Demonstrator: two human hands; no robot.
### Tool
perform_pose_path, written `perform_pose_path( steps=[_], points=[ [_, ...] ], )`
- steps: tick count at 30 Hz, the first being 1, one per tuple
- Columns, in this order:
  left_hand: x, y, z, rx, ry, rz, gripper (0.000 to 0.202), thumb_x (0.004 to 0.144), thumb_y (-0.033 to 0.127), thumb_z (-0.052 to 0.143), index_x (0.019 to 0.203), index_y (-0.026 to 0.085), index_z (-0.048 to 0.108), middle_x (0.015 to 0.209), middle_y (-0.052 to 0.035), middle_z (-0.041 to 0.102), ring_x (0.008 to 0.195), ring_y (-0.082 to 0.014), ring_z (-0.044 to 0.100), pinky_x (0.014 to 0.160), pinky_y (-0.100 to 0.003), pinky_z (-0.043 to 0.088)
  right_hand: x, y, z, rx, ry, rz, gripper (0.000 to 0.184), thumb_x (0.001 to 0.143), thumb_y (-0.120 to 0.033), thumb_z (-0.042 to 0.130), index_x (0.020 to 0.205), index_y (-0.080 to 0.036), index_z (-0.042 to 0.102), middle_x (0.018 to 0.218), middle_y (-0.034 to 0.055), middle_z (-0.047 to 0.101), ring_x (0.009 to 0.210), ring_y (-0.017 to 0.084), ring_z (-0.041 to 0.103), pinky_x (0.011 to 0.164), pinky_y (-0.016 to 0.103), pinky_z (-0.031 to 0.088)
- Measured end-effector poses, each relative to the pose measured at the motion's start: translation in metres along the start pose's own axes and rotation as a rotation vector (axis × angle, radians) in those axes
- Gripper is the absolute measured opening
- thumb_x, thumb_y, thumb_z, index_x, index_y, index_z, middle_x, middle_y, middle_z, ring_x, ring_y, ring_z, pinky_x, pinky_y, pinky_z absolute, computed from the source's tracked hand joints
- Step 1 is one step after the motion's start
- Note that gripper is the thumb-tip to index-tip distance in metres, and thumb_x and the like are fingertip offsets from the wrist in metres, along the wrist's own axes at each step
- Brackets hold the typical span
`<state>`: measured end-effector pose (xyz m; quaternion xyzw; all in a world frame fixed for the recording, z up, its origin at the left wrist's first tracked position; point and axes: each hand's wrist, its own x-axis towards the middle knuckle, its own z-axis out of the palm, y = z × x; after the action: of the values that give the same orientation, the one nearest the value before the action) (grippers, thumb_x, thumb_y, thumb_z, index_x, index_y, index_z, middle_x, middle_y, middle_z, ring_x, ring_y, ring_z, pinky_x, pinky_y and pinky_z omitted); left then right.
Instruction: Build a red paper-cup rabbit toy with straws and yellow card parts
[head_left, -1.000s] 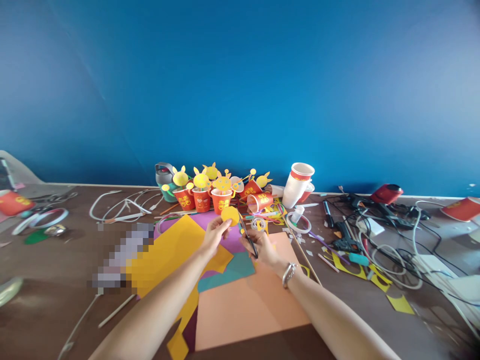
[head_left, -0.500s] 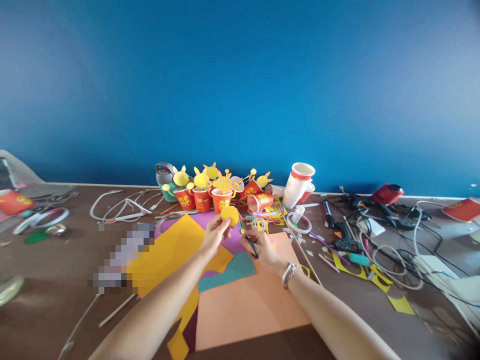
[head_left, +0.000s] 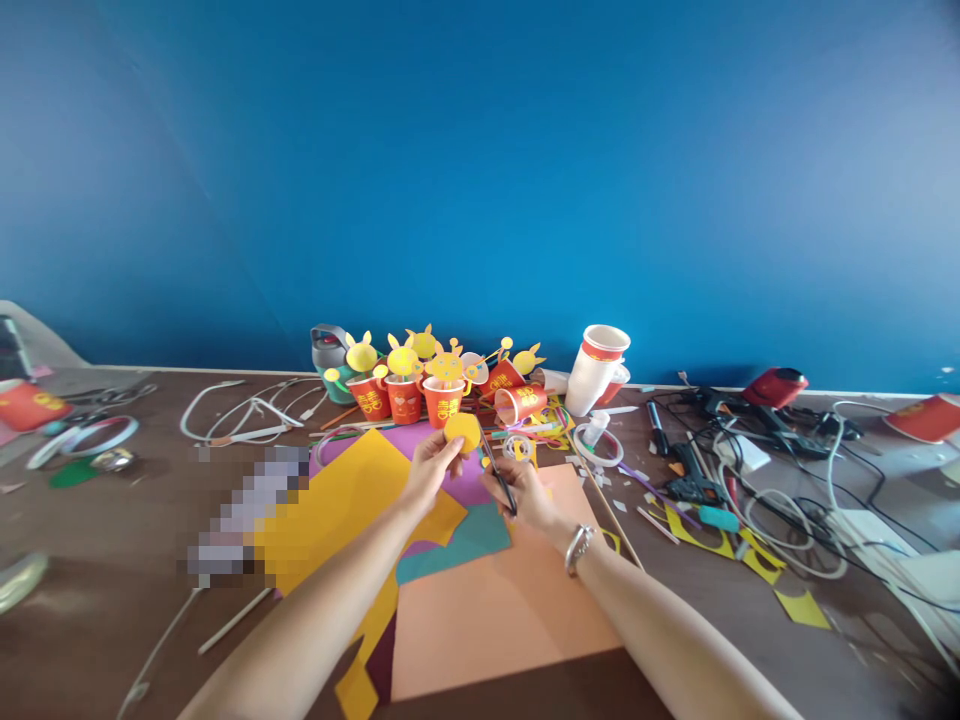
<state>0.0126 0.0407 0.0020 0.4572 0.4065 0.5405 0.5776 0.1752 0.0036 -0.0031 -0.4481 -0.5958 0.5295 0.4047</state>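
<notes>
My left hand (head_left: 429,470) pinches a small round yellow paper piece (head_left: 461,431) and holds it up above the table. My right hand (head_left: 523,492) is closed on a pair of dark scissors (head_left: 496,470), whose blades point up toward the right edge of the yellow piece. A metal bracelet (head_left: 577,548) sits on my right wrist. Under both hands lie coloured paper sheets: yellow (head_left: 337,500), purple (head_left: 409,440), teal (head_left: 461,545) and a large orange one (head_left: 502,600).
Red paper cups with yellow animal cut-outs (head_left: 420,385) stand in a row at the back, beside stacked white cups (head_left: 596,368). A glue gun (head_left: 686,475), tangled cables (head_left: 795,470) and yellow scraps (head_left: 757,560) crowd the right. Tape rolls (head_left: 82,440) and white cords (head_left: 240,410) lie left.
Almost nothing has changed; the yellow piece has turned slightly in my left fingers while the scissors stay at its edge.
</notes>
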Motion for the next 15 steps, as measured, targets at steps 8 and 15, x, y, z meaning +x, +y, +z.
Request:
perform_pose_path(
  steps=[8, 15],
  points=[
    [0.0014, -0.0013, -0.0004, -0.042, 0.045, -0.008, 0.035, 0.067, 0.046, 0.074, 0.069, 0.015, 0.058, 0.056, 0.0027, 0.062, 0.039, -0.0047, 0.046, 0.041, -0.019, 0.029, 0.0015, 0.0037, -0.0013, -0.005, -0.006, -0.016, 0.03, 0.074, -0.042, 0.066, 0.067, -0.019, 0.049, 0.043, -0.0079, 0.042, 0.032, 0.006, 0.038, 0.031, 0.017, 0.028],
    [-0.0013, 0.0004, 0.0034, -0.069, 0.052, -0.04, 0.036, 0.067, 0.048, 0.074, 0.072, 0.016, 0.059, 0.058, 0.0035, 0.06, 0.041, -0.0045, 0.045, 0.042, -0.019, 0.029, 0.0005, 0.0033, 0.0005, -0.013, 0.009, -0.011, 0.03, 0.073, -0.041, 0.067, 0.065, -0.019, 0.048, 0.045, -0.0071, 0.042, 0.034, 0.007, 0.04, 0.032, 0.017, 0.029]
  ],
)
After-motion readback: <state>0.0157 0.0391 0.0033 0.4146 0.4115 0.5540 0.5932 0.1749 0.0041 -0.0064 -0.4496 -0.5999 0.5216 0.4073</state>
